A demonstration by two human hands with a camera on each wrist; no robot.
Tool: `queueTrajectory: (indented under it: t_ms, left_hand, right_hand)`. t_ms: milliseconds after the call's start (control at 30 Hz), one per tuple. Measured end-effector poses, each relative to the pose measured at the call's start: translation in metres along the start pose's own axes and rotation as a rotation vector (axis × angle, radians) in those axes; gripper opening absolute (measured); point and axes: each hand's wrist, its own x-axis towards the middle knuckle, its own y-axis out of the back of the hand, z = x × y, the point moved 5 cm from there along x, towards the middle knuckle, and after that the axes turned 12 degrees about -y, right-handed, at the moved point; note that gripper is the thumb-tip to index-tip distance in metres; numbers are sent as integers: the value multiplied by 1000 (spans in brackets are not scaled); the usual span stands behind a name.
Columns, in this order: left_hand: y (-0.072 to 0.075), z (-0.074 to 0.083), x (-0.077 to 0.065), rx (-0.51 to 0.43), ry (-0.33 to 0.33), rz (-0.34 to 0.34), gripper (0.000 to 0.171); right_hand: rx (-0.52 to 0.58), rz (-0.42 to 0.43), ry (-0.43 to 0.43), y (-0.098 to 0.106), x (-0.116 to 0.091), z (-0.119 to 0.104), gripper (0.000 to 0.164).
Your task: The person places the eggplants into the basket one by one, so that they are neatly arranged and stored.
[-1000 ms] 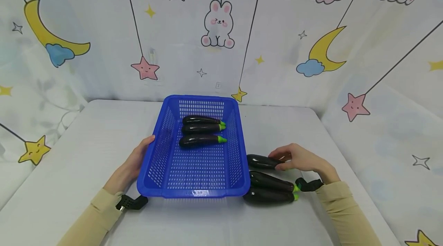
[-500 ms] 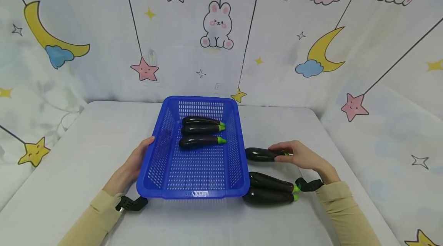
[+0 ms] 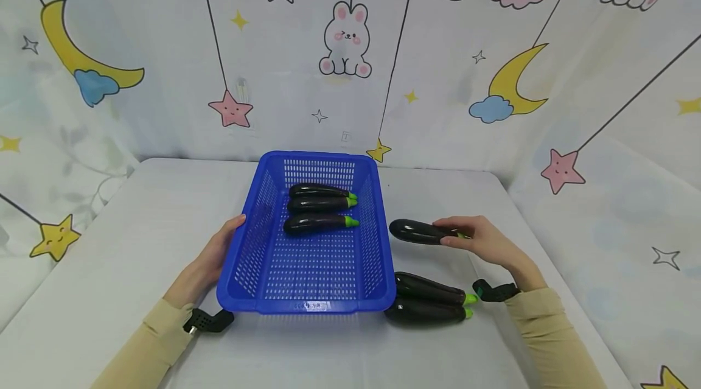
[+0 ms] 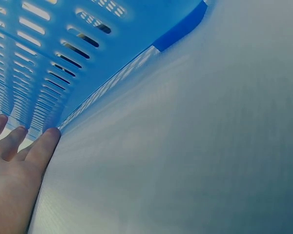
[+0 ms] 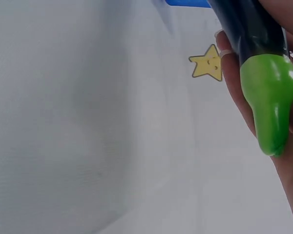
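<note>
My right hand [image 3: 484, 240] pinches a dark purple eggplant [image 3: 416, 231] near its stem, between thumb and fingers, just right of a blue plastic basket [image 3: 303, 305]. In the right wrist view the held eggplant's bright green cap [image 5: 268, 92] shows close up, with fingers along both sides. My left hand [image 3: 210, 255] rests against the basket's left side. Its extended fingers [image 4: 43, 148] touch the slotted outer wall in the left wrist view. Inside the basket, toward the back, lie an upper eggplant [image 3: 317, 190], a middle eggplant [image 3: 317, 204] and a front eggplant [image 3: 314, 224], stems pointing right.
Two more eggplants, a rear one [image 3: 429, 288] and a front one [image 3: 427, 310], lie side by side on the white table [image 3: 285, 352], right of the basket's front corner. A cartoon-printed cloth [image 3: 296, 48] hangs behind and beside the table.
My right hand has lifted the eggplant and moved it away from me, apart from the two others on the right. The left hand and the basket stay in place.
</note>
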Motion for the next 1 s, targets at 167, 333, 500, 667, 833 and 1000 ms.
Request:
queueTrajectory:
  t_ms: [167, 333, 500, 667, 833, 1000]
  left_hand:
    - [-2, 2, -1, -1, -3, -7, 63]
    - [-3, 3, -1, 6, 2, 5, 66]
    - [-4, 4, -2, 10, 5, 16, 68]
    - [-5, 5, -2, -10, 9, 10, 64]
    - [-6, 5, -2, -6, 9, 6, 66]
    - [-6, 5, -2, 7, 12, 13, 71]
  right_hand:
    - [39, 14, -6, 8, -5, -3, 37]
    - [42, 42, 7, 15, -9, -10, 37]
    - [56, 40, 6, 16, -12, -16, 37]
    - [66, 34, 13, 15, -13, -21, 37]
    - [84, 16, 38, 12, -14, -26, 37]
    - [102, -6, 65, 7, -13, -31, 37]
